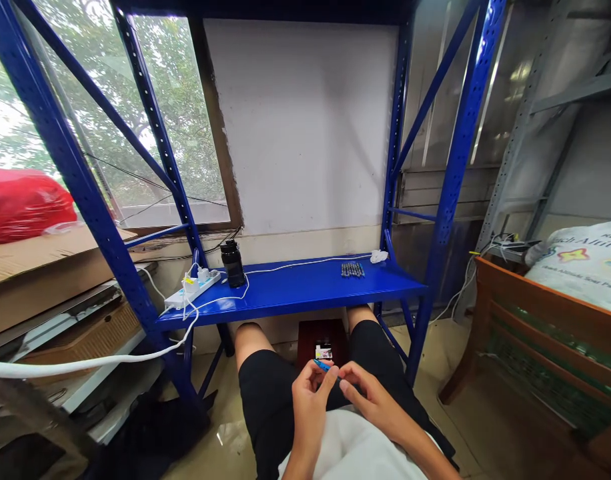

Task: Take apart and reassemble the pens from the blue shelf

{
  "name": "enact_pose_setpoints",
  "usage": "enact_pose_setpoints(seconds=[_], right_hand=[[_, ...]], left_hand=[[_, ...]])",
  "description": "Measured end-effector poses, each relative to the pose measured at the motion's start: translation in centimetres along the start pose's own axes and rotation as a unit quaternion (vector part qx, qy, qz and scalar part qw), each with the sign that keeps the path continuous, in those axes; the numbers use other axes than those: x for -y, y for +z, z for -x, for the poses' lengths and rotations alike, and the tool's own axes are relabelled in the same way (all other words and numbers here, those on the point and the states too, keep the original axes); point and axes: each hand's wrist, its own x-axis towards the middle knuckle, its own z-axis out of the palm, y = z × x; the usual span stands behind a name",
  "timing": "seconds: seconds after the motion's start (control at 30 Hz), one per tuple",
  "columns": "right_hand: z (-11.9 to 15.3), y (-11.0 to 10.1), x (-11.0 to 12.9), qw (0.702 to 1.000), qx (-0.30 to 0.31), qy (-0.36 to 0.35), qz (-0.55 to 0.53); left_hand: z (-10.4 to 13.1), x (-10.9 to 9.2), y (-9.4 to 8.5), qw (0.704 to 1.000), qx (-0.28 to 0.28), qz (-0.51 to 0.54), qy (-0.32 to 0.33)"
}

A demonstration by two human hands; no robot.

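Grasps a slim blue pen-like object between thumb and fingers of the left hand, just above the lap and between the thighs. Brings the right hand to the other end of the same object, with thumb and fingers bent toward each other; cannot tell, at this scale, whether pinched firmly or merely touching. Sits with bare knees just under the front edge of a blue metal workbench, in black shorts and a white shirt.

Shows, toward the right of the benchtop, a row of small dark cylindrical pieces, set side by side and perhaps pens or similar parts. Shows behind these, near the right rear corner, a crumpled white item. Includes, toward the left, an upright black bottle beside a white power strip with plugs inserted, plus a white cable running along the rear.

Reveals, beneath the bench and between the legs, a dark red box bearing a small white-and-yellow item. Places at far left a red plastic-wrapped bundle on cardboard, and at right a wooden chair holding a white printed bag.
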Motion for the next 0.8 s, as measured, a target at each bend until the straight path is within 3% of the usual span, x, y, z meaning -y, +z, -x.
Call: enact_pose_setpoints(seconds=[0.3,0.5,0.67,0.8], right_hand=[[0.1,0.2,0.1,1.000,0.000,-0.004,-0.023],[0.0,0.0,0.7,0.998,0.007,-0.011,0.061],[0.0,0.0,-0.2,0.999,-0.029,-0.012,0.037],[0.0,0.0,-0.2,0.998,-0.021,-0.007,0.066]], left_hand=[[1.0,0.5,-0.9,1.000,0.019,0.006,-0.018],[0.7,0.3,-0.8,0.999,0.011,0.010,-0.030],[0.5,0.4,-1.3,0.999,-0.029,-0.007,-0.012],[0.5,0.3,-1.6,0.999,-0.044,-0.003,-0.011]])
